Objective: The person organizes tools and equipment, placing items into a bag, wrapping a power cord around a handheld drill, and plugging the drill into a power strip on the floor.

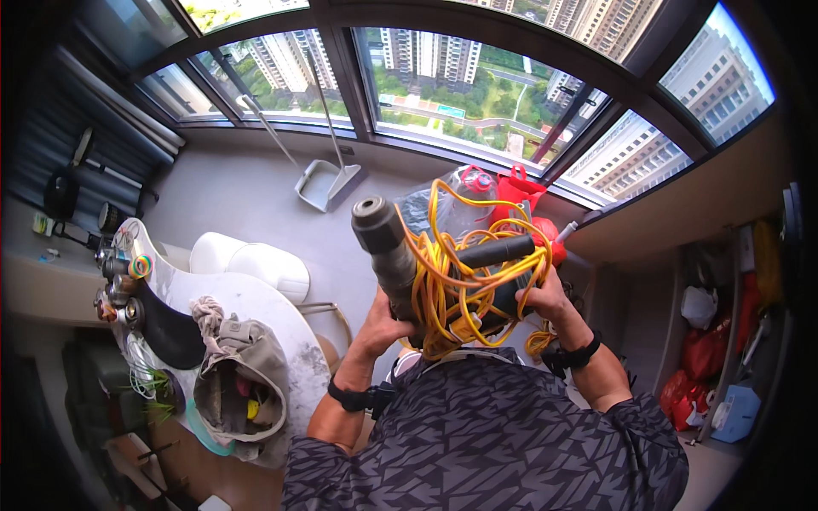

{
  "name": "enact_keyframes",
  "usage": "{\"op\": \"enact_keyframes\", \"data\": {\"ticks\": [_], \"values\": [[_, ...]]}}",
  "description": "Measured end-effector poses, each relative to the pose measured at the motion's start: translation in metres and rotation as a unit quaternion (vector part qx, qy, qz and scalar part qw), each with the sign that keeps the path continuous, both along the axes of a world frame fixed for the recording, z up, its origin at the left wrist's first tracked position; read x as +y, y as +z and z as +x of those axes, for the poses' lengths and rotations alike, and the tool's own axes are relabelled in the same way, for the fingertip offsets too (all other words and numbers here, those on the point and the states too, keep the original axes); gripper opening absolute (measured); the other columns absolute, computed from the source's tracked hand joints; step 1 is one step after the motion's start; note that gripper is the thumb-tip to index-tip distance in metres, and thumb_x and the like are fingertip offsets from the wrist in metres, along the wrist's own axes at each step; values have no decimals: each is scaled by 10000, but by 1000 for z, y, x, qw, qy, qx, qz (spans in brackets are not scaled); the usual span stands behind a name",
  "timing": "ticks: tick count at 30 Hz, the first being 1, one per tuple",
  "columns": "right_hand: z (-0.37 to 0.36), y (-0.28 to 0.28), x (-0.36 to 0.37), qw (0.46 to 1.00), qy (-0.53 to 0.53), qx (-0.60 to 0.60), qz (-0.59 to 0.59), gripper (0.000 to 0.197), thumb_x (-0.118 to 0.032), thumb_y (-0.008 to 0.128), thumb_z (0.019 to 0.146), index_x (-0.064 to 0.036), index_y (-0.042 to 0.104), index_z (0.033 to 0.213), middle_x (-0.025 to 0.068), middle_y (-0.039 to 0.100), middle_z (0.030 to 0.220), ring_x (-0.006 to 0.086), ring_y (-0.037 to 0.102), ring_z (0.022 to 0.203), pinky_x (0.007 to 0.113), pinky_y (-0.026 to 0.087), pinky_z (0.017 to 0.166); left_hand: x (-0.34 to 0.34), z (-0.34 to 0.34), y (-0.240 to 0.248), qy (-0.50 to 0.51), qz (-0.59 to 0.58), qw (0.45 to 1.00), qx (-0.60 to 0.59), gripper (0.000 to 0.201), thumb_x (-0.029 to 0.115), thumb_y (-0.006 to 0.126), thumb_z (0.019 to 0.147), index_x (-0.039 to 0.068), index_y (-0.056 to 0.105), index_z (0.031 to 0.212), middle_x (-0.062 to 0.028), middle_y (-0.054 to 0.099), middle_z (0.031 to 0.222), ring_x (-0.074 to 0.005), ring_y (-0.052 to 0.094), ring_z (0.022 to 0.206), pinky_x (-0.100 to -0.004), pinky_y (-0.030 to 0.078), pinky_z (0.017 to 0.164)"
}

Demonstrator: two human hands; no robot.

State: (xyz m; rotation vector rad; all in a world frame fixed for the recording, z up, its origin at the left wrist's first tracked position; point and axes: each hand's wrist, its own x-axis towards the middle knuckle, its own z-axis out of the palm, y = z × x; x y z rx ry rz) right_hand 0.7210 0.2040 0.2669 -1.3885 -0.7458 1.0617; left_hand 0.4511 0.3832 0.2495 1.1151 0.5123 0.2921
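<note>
Held up in front of my chest is a large dark rotary hammer drill (393, 266), its chuck pointing up and to the left. A yellow power cord (443, 285) is wound around its body in many loose loops. My left hand (382, 322) is closed against the drill's near left side, below the chuck. On the other side, my right hand (547, 296) grips the rear end of the drill beside the cord loops. A black bar-shaped handle (494, 251) shows among the loops. The cord and the tool hide most of my fingers.
A curved marble-topped table (294, 341) on the left carries a grey cloth bag (241, 375). Beyond it are white stools (251, 262) and a dustpan (319, 186) with a broom. A big plastic bottle (471, 189) and red bags stand below the windows. Open shelves (720, 324) line the right.
</note>
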Motion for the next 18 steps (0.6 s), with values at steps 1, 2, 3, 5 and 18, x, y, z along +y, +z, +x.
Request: {"op": "enact_keyframes", "data": {"ticks": [1, 2, 3, 5, 18], "values": [[-7, 3, 2, 1000, -3, -18, 0, 599, -168, 774, 636, 23, 579, 1170, 51, 653, 1031, 136, 603, 943, 297, 490, 865, -1, -4, -1, 7, -22, 1000, 13, 885, -93, 690, 588, 52, 349, 1392, -64, 544, 1259, -190, 517, 1173, -342, 403, 1035], [-14, 10, 4, 1000, 0, -19, 6, 597, -166, 774, 636, 23, 578, 1167, 52, 654, 1034, 136, 603, 945, 300, 493, 864, -2, -9, -3, 12, -24, 1000, 16, 885, -93, 690, 588, 52, 349, 1392, -64, 544, 1259, -190, 517, 1173, -342, 403, 1035], [-17, 8, 3, 1000, 4, -21, 4, 611, -175, 775, 643, 22, 570, 1183, 53, 653, 1039, 135, 603, 946, 299, 495, 862, -3, -12, -6, 24, -5, 1000, 4, 806, -109, 694, 598, 36, 422, 1343, -72, 593, 1191, -191, 577, 1091, -344, 487, 915], [-29, 9, 7, 1000, -1, -5, -4, 659, -214, 789, 667, 19, 545, 1233, 52, 651, 1046, 129, 605, 942, 291, 499, 855, -5, -19, -5, 48, 12, 999, -9, 697, -140, 703, 609, 9, 519, 1264, -79, 651, 1106, -195, 646, 993, -359, 579, 796], [-59, -21, 57, 990, -8, 117, -79, 443, -208, 704, 774, -3, 594, 1150, 52, 645, 1002, 151, 620, 865, 294, 516, 769, 21, -66, -17, 88, -13, 996, -32, 698, 0, 689, 673, 8, 461, 1333, -68, 599, 1209, -179, 570, 1109, -324, 450, 975]]}}
